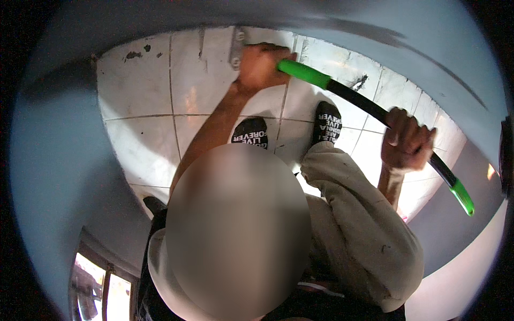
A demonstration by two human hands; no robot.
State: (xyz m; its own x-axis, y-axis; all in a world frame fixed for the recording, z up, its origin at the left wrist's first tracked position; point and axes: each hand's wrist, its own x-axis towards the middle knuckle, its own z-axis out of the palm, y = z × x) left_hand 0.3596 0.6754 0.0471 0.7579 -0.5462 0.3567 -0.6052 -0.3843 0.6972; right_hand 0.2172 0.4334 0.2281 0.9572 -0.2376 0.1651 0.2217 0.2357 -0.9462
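Observation:
A long black pole with green end sections slants across the view, from upper middle down to the right. My left hand is closed at its upper green section, and whatever lies inside the fist is hidden. Further down, my right hand is wrapped round the black shaft, above the lower green tip. Beside my left knuckles is a narrow grey strip with round marks; whether it joins the pole I cannot tell.
White floor tiles with dark chips and stains lie below. Blue-grey walls curve round the floor. My feet wear black socks with white lettering, under light trousers. A bright window or doorway shows at lower left.

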